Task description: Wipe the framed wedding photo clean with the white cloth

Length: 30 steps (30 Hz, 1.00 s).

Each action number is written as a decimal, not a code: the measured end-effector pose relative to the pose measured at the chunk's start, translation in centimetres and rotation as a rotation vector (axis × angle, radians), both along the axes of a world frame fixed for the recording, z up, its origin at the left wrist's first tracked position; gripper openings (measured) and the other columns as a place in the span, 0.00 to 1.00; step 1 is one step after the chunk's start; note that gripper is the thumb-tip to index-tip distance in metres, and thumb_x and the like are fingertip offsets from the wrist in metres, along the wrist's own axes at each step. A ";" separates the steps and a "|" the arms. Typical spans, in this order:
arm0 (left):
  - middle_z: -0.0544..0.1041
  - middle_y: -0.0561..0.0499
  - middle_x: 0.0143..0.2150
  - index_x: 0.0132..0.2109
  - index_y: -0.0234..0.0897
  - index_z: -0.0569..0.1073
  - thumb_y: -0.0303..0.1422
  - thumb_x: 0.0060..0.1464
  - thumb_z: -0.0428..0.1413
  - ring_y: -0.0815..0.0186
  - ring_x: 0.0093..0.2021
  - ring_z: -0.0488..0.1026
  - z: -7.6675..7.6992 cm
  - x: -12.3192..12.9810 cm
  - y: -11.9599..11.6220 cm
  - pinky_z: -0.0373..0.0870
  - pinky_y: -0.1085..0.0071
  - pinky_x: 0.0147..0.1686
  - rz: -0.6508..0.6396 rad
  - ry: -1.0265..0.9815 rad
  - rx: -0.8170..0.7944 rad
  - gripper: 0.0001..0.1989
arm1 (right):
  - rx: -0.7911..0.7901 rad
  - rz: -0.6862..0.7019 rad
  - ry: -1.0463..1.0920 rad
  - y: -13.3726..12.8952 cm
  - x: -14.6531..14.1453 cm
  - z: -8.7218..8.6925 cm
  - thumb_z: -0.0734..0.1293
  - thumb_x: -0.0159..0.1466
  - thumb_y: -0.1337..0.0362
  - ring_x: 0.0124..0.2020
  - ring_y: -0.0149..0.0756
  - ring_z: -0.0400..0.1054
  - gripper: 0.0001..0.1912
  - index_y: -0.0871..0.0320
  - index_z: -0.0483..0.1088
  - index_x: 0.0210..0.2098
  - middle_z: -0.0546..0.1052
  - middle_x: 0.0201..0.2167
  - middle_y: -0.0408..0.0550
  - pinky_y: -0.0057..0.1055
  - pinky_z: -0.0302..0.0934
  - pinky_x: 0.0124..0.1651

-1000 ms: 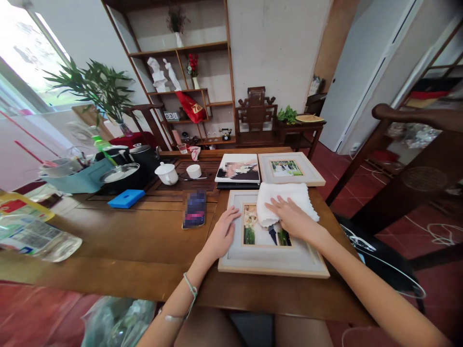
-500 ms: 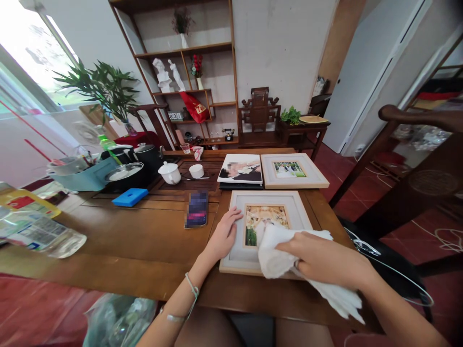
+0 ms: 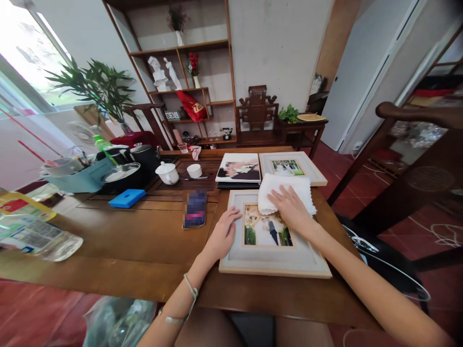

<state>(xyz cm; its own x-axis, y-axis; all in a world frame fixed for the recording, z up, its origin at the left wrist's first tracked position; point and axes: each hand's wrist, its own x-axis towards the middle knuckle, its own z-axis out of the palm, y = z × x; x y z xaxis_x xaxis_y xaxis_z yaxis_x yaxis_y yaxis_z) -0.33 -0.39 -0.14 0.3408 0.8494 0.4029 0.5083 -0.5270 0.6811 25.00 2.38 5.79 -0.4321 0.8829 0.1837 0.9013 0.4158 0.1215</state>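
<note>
A light wooden picture frame (image 3: pixel 253 260) with a photo of a couple lies flat near the front edge of the brown table. On its left border rests my left hand (image 3: pixel 223 232), fingers spread, holding nothing. My right hand (image 3: pixel 292 211) lies flat with parted fingers on a white cloth (image 3: pixel 304 185), pressing it against the upper right part of the frame. The cloth's far edge overlaps a second framed photo (image 3: pixel 314 172) behind. Beside that one, a white picture panel (image 3: pixel 238 167) sits on a dark flat item.
A phone (image 3: pixel 195 208) lies left of the frame. Farther left are a blue box (image 3: pixel 127 198), a lidded white cup (image 3: pixel 167 173), a small white cup (image 3: pixel 194 170), pans and clear bottles (image 3: pixel 43 233). A dark chair (image 3: pixel 415 178) stands at right.
My right hand has moved away from me to the frame's upper right and flattened over the cloth, which was bunched in its grip. My left hand has stayed on the frame.
</note>
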 end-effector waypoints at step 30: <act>0.69 0.41 0.60 0.53 0.36 0.71 0.24 0.59 0.44 0.58 0.66 0.57 0.0 -0.1 0.0 0.54 0.50 0.65 -0.004 0.039 -0.002 0.18 | -0.207 0.121 0.068 -3.5 -2.4 1.5 0.56 0.57 0.80 0.49 0.43 0.67 0.25 0.60 0.67 0.51 0.75 0.48 0.56 0.33 0.57 0.45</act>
